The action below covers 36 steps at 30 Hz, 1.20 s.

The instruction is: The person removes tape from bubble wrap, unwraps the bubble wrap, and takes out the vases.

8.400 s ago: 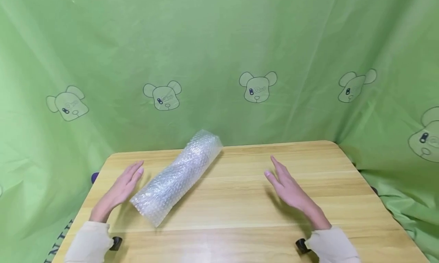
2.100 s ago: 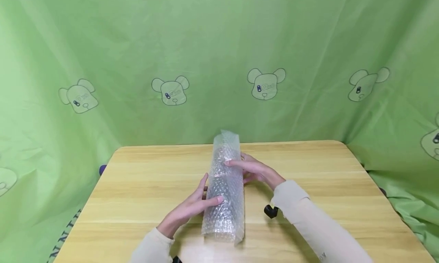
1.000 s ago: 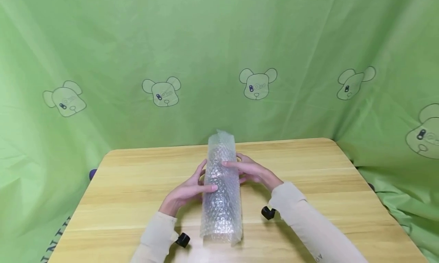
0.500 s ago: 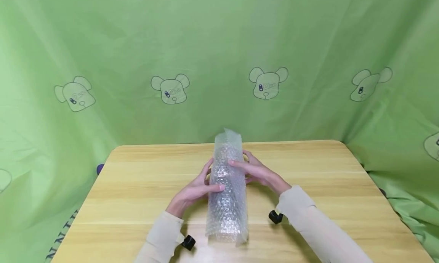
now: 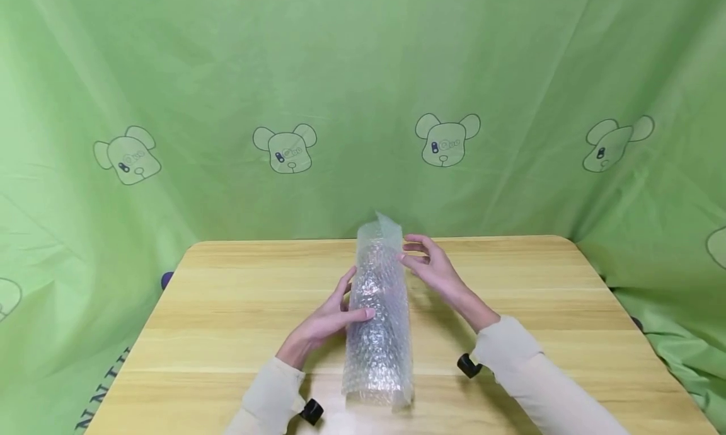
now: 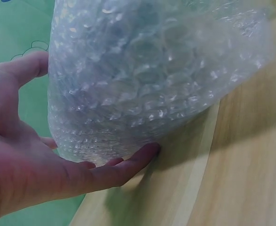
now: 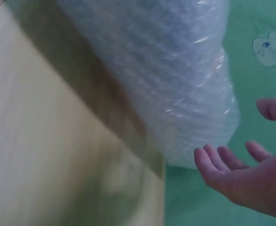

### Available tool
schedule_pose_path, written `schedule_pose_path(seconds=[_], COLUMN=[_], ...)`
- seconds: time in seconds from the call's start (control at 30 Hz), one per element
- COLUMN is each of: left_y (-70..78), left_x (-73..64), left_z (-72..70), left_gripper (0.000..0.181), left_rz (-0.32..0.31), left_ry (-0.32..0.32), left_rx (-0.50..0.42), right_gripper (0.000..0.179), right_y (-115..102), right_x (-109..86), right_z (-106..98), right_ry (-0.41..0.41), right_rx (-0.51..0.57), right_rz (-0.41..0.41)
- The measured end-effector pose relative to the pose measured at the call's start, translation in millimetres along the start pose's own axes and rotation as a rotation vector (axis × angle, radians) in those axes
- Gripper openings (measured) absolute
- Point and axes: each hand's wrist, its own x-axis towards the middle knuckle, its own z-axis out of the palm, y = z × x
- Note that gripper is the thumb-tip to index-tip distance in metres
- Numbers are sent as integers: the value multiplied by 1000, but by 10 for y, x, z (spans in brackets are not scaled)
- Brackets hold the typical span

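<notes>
A roll of clear bubble wrap (image 5: 377, 321) lies lengthwise on the wooden table, its far end reaching the back edge with a loose corner sticking up. From its left side my left hand (image 5: 326, 321) grips it, thumb on top and fingers round the flank. In the left wrist view those fingers (image 6: 128, 169) run along the underside of the roll. My right hand (image 5: 439, 271) is at the roll's far right side, thumb tip right at the plastic's edge. In the right wrist view the right hand (image 7: 250, 174) has loosely bent, spread fingers with nothing between them.
The light wooden table (image 5: 244, 296) has rounded back corners. A green curtain (image 5: 363, 75) with mouse-like heads printed on it hangs behind and on both sides. Small black devices sit at both wrists, below the cream sleeves (image 5: 269, 394).
Earlier the roll lay slanted at left, hands apart; it was then brought to the middle, pointing away, held by both hands. Just now my right hand let go, moving right and farther back.
</notes>
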Motion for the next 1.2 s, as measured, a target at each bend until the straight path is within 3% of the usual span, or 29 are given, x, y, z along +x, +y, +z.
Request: schedule_pose_path(seconds=[0.23,0.5,0.77,1.2], left_y=[1,-16,-40,-18], left_x=[-4,-6,-41,-48], left_z=[28,31,-41,-36], left_gripper=[112,110,108,108], left_rz=[-3,-31,-57,-45], left_ry=[3,-14,-91,-121], left_rx=[-23,-14,-14,-38], right_gripper=[38,26,22,17], right_y=[-169,-250,-297,-325], right_x=[-50,-103,-117,-91], right_z=[55,161,297,371], right_ry=[-106,-234,-324,-395], right_rx=[-127,-240,-461,-557], right_rz=[-235,-341,-466,-487])
